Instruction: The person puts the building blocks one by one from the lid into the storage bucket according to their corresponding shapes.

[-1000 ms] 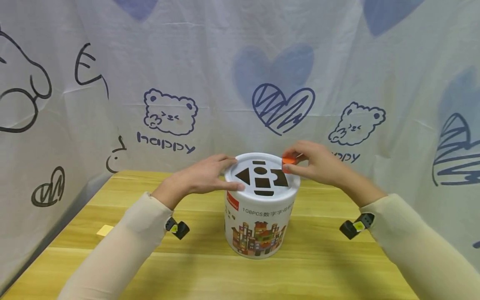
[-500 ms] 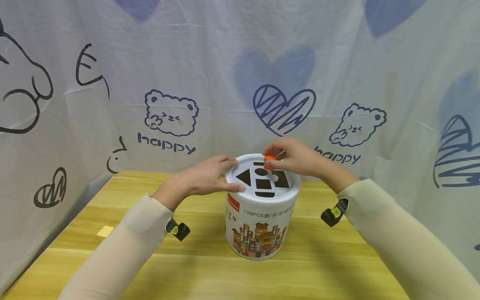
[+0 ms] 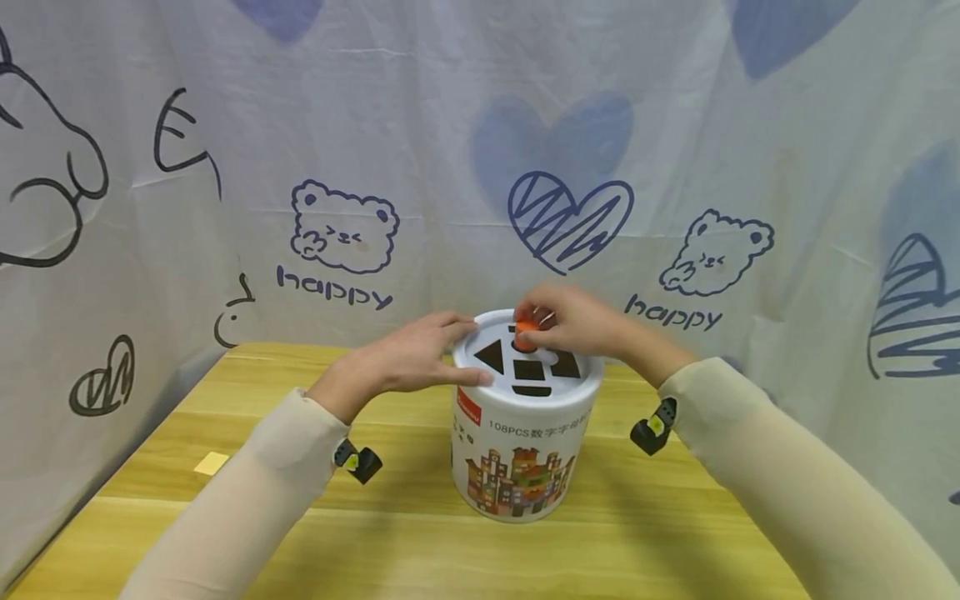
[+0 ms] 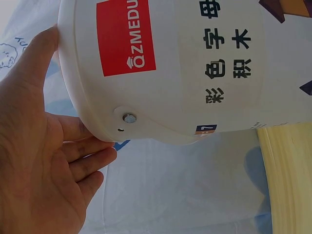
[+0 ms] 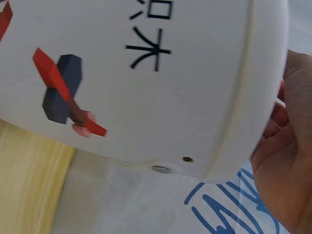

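A white bucket (image 3: 517, 450) with a shape-sorter lid (image 3: 491, 383) stands upright on the table. My left hand (image 3: 401, 357) rests on the lid's left rim, thumb on top and straight fingers against the edge; the left wrist view shows those fingers touching the bucket's rim. My right hand (image 3: 581, 321) pinches an orange cylinder block (image 3: 527, 335) between thumb and fingers. The block is upright, its lower end at the round hole of the lid. From the right wrist, the bucket wall hides the block and most of the fingertips.
A small yellow flat piece (image 3: 212, 463) lies on the wooden table (image 3: 420, 558), left of the bucket near my left forearm. A pale cloth (image 3: 450, 167) printed with hearts and bears hangs behind the table.
My right hand has moved left across the lid with the orange cylinder block, from the right rim to the round hole, and lowered it. The left hand stays on the rim.
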Available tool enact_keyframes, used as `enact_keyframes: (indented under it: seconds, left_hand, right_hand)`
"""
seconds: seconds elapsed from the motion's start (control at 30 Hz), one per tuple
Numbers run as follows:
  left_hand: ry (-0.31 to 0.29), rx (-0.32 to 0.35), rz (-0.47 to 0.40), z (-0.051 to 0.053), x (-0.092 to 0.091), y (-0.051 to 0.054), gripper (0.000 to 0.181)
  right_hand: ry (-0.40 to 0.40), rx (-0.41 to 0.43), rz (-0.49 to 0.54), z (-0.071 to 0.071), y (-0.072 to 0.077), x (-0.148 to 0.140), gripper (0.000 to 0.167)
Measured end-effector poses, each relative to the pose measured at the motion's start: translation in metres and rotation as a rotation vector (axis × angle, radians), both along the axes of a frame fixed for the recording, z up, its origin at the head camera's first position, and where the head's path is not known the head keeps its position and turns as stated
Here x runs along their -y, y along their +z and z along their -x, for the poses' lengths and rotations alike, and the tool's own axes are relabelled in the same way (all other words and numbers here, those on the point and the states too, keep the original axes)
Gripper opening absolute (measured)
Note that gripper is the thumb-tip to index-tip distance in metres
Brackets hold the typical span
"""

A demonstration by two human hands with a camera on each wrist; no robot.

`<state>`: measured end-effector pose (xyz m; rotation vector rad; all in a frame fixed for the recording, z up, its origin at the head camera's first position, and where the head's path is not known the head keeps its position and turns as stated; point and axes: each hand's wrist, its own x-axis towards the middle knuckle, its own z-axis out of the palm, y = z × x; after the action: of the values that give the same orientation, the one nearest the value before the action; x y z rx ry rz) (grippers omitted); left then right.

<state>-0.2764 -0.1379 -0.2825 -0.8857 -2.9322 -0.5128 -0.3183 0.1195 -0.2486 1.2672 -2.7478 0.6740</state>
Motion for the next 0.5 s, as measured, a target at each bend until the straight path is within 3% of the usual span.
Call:
enact_keyframes:
  seconds: [0.5]
  left_hand:
    - [0.007,-0.004,0.001,-0.002,0.0,-0.001,0.104]
  right_hand:
    - [-0.012,-0.051,-0.04,0.0,-0.015,0.001,0.029]
